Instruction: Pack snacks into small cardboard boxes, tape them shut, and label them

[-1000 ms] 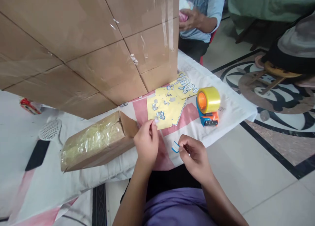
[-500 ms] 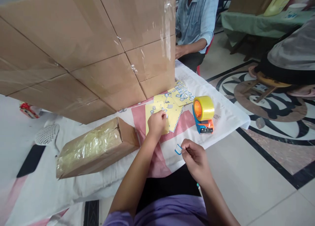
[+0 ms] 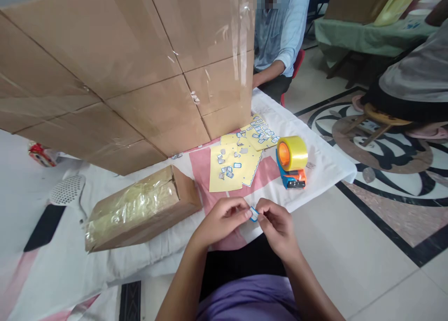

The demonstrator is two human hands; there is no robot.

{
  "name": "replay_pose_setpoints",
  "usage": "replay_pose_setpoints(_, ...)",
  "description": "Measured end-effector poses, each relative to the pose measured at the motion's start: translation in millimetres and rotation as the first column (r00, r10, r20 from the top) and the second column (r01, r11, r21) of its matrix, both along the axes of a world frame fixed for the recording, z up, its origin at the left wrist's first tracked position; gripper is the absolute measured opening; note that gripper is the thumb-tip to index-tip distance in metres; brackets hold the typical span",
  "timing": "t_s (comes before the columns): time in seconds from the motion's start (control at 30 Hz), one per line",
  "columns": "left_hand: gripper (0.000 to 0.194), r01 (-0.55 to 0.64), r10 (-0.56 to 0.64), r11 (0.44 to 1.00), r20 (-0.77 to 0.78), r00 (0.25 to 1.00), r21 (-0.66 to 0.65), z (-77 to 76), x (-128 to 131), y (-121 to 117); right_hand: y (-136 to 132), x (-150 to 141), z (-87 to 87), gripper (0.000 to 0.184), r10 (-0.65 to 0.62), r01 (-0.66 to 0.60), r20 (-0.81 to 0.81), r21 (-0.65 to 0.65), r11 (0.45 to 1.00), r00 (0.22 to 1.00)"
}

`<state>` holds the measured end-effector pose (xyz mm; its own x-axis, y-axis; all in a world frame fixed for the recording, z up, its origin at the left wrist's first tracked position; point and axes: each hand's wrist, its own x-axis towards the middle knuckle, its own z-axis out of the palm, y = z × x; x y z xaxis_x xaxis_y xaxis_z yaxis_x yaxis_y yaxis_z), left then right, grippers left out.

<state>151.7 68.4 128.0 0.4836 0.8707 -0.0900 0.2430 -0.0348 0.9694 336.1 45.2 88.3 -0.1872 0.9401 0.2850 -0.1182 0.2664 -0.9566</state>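
Note:
Between my hands is a small white label with a blue border (image 3: 254, 214). My left hand (image 3: 224, 220) has thumb and fingers closed at its left edge. On the other edge, my right hand (image 3: 279, 227) pinches it with thumb and forefinger. Just beyond the hands lie overlapping yellow sheets (image 3: 217, 182), with several small white pieces scattered on them, some edged in blue. To their right sits a roll of yellow tape (image 3: 297, 153) beside a blue and orange tape dispenser (image 3: 296, 178).
A wall of taped cardboard boxes (image 3: 147, 101) rises behind the sheets. A long carton (image 3: 140, 209) lies at left, near a white slotted ladle (image 3: 68, 190). Across the table sits a person in a blue shirt (image 3: 280, 41). Another person sits on a wooden stool (image 3: 383, 115) at right.
My left hand has come back from the yellow sheets to the label, uncovering the small pieces there. My right hand stays in about the same place, still holding the label.

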Motion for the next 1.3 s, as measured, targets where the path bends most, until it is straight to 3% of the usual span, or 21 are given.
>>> replay_pose_setpoints(0.17,0.016,-0.324,0.332,0.943,0.148,0.932,-0.076,-9.0,-9,-26,-1,-19,0.9,0.017,0.038,-0.040,0.111,0.013,0.999,0.993)
replay_pose_setpoints(0.27,0.015,-0.462,0.465,0.885,0.109,0.878,-0.052,-11.4,-18,-39,-2,-32,0.4,0.015,0.089,-0.094,0.221,0.010,0.996,0.971)
replay_pose_setpoints(0.4,0.018,-0.533,0.535,0.844,-0.025,0.844,0.061,-9.0,-32,-60,-3,-50,3.7,0.007,0.085,-0.099,0.276,0.037,0.994,0.957)
replay_pose_setpoints(0.5,0.018,-0.566,0.584,0.809,-0.114,0.803,0.158,-5.7,-43,-79,5,-68,6.2,0.014,0.156,-0.157,0.229,-0.015,0.987,0.961)
replay_pose_setpoints(0.53,0.020,-0.619,0.649,0.758,-0.140,0.748,0.208,-4.0,-49,-86,11,-76,5.9,0.016,0.180,-0.171,0.178,-0.066,0.983,0.967)
replay_pose_setpoints(0.57,0.022,-0.687,0.741,0.667,-0.159,0.653,0.288,-2.0,-57,-93,19,-85,4.7,0.019,0.202,-0.185,0.098,-0.155,0.970,0.975)
replay_pose_setpoints(0.6,0.024,-0.748,0.845,0.527,-0.160,0.510,0.402,0.4,-67,-98,29,-96,2.8,0.022,0.216,-0.209,-0.001,-0.269,0.940,0.976)
replay_pose_setpoints(0.63,0.024,-0.772,0.935,0.346,-0.135,0.327,0.533,3.1,-81,-103,40,-107,0.2,0.026,0.224,-0.246,-0.103,-0.386,0.889,0.969)
replay_pose_setpoints(0.67,0.024,-0.740,0.986,0.162,-0.085,0.142,0.653,5.9,-97,-106,51,-118,-2.9,0.031,0.227,-0.297,-0.197,-0.493,0.818,0.954)
replay_pose_setpoints(0.7,0.025,-0.672,0.999,0.017,-0.036,-0.014,0.740,8.5,-115,-108,62,-130,-6.1,0.034,0.235,-0.344,-0.260,-0.561,0.753,0.937)
replay_pose_setpoints(0.73,0.030,-0.606,0.993,-0.059,-0.015,-0.117,0.794,10.6,-135,-107,71,-140,-9.1,0.037,0.245,-0.382,-0.301,-0.600,0.703,0.922)
replay_pose_setpoints(0.77,0.037,-0.570,0.987,-0.061,-0.034,-0.154,0.820,11.9,-154,-105,78,-150,-11.8,0.039,0.255,-0.407,-0.323,-0.617,0.673,0.911)
replay_pose_setpoints(0.8,0.047,-0.574,0.984,-0.028,-0.078,-0.158,0.818,12.4,-172,-101,83,-157,-14.1,0.041,0.265,-0.421,-0.331,-0.623,0.660,0.906)
replay_pose_setpoints(0.9,0.067,-0.759,0.972,0.113,-0.230,-0.051,0.642,8.4,-207,-93,85,-171,-18.7,0.042,0.262,-0.430,-0.345,-0.638,0.638,0.901)
replay_pose_setpoints(0.97,0.070,-0.847,0.965,0.145,-0.263,0.006,0.512,3.0,-214,-92,81,-173,-21.2,0.042,0.259,-0.416,-0.329,-0.645,0.641,0.908)
replay_pose_setpoints(1.1,0.071,-0.875,0.967,0.108,-0.253,-0.018,0.472,-3.9,-210,-97,79,-176,-26.8,0.041,0.254,-0.361,-0.257,-0.646,0.672,0.932)
replay_pose_setpoints(1.3,0.070,-0.875,0.966,0.095,-0.256,-0.034,0.474,-1.4,-206,-94,76,-172,-29.5,0.033,0.134,-0.165,-0.096,-0.562,0.810,0.986)
